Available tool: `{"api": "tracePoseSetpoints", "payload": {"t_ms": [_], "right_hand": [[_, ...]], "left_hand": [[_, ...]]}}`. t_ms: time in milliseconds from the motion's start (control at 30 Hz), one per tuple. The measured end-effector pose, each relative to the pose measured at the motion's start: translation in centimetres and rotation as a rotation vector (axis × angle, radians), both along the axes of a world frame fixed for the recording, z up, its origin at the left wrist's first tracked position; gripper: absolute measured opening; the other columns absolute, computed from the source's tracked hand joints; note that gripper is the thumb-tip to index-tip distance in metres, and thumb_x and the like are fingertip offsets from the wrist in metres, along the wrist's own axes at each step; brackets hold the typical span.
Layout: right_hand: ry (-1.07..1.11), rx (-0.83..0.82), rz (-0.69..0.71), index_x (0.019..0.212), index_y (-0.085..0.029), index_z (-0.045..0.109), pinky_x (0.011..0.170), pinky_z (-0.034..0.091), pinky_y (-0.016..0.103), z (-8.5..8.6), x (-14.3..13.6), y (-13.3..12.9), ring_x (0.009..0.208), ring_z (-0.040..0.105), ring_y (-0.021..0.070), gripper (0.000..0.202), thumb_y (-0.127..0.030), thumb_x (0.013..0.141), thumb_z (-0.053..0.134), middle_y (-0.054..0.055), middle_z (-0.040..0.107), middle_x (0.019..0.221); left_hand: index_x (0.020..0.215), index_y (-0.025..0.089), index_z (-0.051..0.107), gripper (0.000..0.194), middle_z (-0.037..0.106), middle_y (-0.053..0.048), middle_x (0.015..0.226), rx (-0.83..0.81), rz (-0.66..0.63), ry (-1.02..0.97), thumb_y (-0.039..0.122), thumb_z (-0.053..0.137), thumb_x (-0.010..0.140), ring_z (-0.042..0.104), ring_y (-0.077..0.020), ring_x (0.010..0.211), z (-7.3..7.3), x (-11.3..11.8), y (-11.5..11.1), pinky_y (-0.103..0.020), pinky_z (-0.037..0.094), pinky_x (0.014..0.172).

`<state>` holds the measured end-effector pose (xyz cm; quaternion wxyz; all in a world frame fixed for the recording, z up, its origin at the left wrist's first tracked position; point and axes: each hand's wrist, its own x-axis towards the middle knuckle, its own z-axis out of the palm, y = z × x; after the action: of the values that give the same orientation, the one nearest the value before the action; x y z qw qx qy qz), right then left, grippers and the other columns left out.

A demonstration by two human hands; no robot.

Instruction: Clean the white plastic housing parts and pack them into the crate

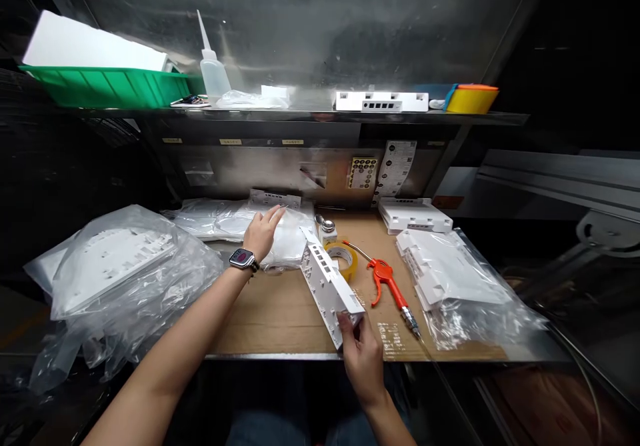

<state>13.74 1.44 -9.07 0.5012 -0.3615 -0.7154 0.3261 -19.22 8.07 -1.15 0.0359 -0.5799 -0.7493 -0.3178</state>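
Right hand [364, 354] pinches white housing [325, 287] by near end (lopsided hold could slip); left hand [262, 234] half-open at far bags [225, 218], hold unclear.

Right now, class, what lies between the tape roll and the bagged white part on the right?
In the head view, the orange air gun lies there.

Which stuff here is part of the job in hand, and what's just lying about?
Part of the job:
- white plastic cover, held in the right hand
- clear plastic bags, at the left hand
- probably the bagged white parts on the right

Likely just lying about, in neither hand:
- red air gun
- yellow tape roll
- squeeze bottle
- green basket
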Motion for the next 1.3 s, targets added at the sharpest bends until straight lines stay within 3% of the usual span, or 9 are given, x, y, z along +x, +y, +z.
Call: {"api": "tracePoseSetpoints", "payload": {"t_ms": [67, 200, 300, 400, 533, 667, 800, 1000, 1300], "right_hand": [[0.025, -0.005, -0.021, 0.12, -0.012, 0.065, 0.076, 0.055, 0.02, 0.0, 0.1, -0.1, 0.095, 0.074, 0.018, 0.032, -0.038, 0.103, 0.057, 0.01, 0.074, 0.105], [0.124, 0.11, -0.202, 0.108, -0.012, 0.069, 0.079, 0.057, 0.022, 0.2, 0.3, -0.8, 0.089, 0.074, 0.0188, 0.027, -0.037, 0.1, 0.061, 0.011, 0.074, 0.097], [0.14, 0.154, -0.223, 0.11, -0.009, 0.068, 0.085, 0.059, 0.026, 0.1, -0.2, -1.2, 0.092, 0.074, 0.0221, 0.03, -0.037, 0.099, 0.063, 0.015, 0.073, 0.097], [0.138, 0.101, -0.125, 0.115, -0.008, 0.065, 0.08, 0.06, 0.026, -0.8, -1.1, -1.3, 0.09, 0.075, 0.0223, 0.032, -0.036, 0.1, 0.061, 0.016, 0.073, 0.099], [0.104, 0.061, -0.031, 0.121, -0.009, 0.063, 0.078, 0.059, 0.024, -1.7, -1.8, -1.0, 0.092, 0.075, 0.0219, 0.031, -0.033, 0.103, 0.055, 0.015, 0.073, 0.105], [0.105, 0.054, -0.041, 0.113, -0.01, 0.064, 0.079, 0.059, 0.024, -0.8, -1.6, -0.8, 0.09, 0.075, 0.0214, 0.029, -0.036, 0.102, 0.056, 0.014, 0.073, 0.1], [0.097, -0.064, -0.01, 0.113, -0.012, 0.065, 0.079, 0.058, 0.023, 0.5, -0.8, -0.7, 0.095, 0.074, 0.0212, 0.035, -0.044, 0.101, 0.057, 0.013, 0.073, 0.103], [0.174, -0.5, -0.013, 0.129, -0.012, 0.06, 0.098, 0.055, 0.026, 3.1, 1.5, -0.4, 0.121, 0.066, 0.0251, 0.07, -0.069, 0.088, 0.066, 0.015, 0.066, 0.129], [0.595, -0.814, 0.092, 0.141, -0.014, 0.049, 0.104, 0.056, 0.037, 4.4, 5.2, 0.9, 0.131, 0.058, 0.0293, 0.081, -0.054, 0.08, 0.083, 0.016, 0.056, 0.144]], "left_hand": [[0.158, 0.029, 0.04, 0.08, 0.026, 0.0, 0.167, -0.02, -0.041, -0.011, 0.002, 0.029, 0.083, 0.046, -0.0234, 0.13, 0.9, 0.3, 0.4, -0.039, 0.043, 0.109], [0.138, 0.032, 0.064, 0.08, 0.051, 0.001, 0.151, -0.252, -0.32, -0.14, 0.003, 0.04, 0.068, 0.061, -0.0131, 0.111, 2.3, 0.8, 1.0, -0.017, 0.047, 0.077], [0.12, 0.021, 0.076, 0.066, 0.071, -0.006, 0.108, -0.415, -0.493, -0.29, 0.011, 0.043, 0.064, 0.053, -0.0068, 0.067, 3.1, 1.4, 1.3, -0.015, 0.033, 0.053], [0.13, 0.012, 0.07, 0.068, 0.062, -0.005, 0.073, -0.438, -0.562, -0.417, 0.02, 0.049, 0.066, 0.04, -0.0053, 0.055, 3.7, 2.1, 1.3, -0.014, 0.029, 0.05], [0.153, 0.01, 0.048, 0.083, 0.068, -0.011, 0.105, -0.254, -0.548, -0.435, 0.022, 0.044, 0.071, 0.046, -0.0036, 0.064, 4.9, 2.9, 0.9, -0.014, 0.034, 0.057], [0.144, 0.025, 0.06, 0.073, 0.047, -0.003, 0.155, -0.013, -0.4, -0.212, 0.013, 0.041, 0.074, 0.059, -0.0074, 0.092, 5.9, 4.1, 0.5, -0.017, 0.045, 0.072], [0.137, 0.035, 0.065, 0.065, 0.047, 0.007, 0.154, 0.054, -0.302, 0.086, 0.009, 0.042, 0.082, 0.063, -0.0135, 0.104, 6.0, 6.1, -0.4, -0.025, 0.049, 0.082], [0.145, 0.031, 0.057, 0.052, 0.052, 0.003, 0.149, 0.059, -0.31, 0.364, 0.022, 0.029, 0.102, 0.065, -0.0155, 0.097, 4.0, 9.4, -3.2, -0.032, 0.052, 0.087], [0.165, 0.03, 0.016, 0.087, 0.016, 0.004, 0.166, 0.096, -0.334, 0.589, 0.001, 0.03, 0.084, 0.069, -0.0114, 0.111, 0.4, 13.0, -9.7, -0.02, 0.061, 0.076]]}}
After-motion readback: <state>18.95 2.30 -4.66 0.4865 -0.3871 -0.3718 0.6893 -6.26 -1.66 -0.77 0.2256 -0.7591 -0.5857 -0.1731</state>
